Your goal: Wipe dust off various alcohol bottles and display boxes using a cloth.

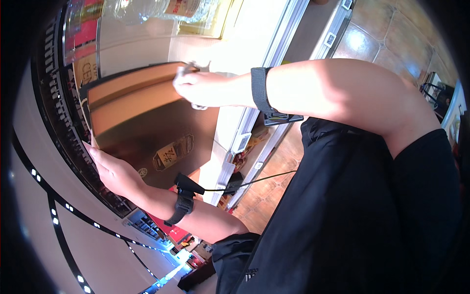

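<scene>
A large dark brown presentation box [172,128] with a gold-bordered label stands tilted in view on a brightly lit white shelf. Its tan side [136,97] faces me. My left hand [117,172] lies against the box's left edge, fingers stretched along it, steadying it. My right hand [200,86] is closed and blurred at the other end of the tan side. A pale grey crumpled thing, apparently a cloth [191,67], sticks out of that fist. Whether the cloth touches the box cannot be made out.
Beyond the box are a clear glass bottle [158,9] and a wooden crate [86,70]. Price tags [242,142] line the shelf edge [253,110]. A black cable [253,181] runs from my left wrist strap [181,207]. Tiled floor [400,40] lies below.
</scene>
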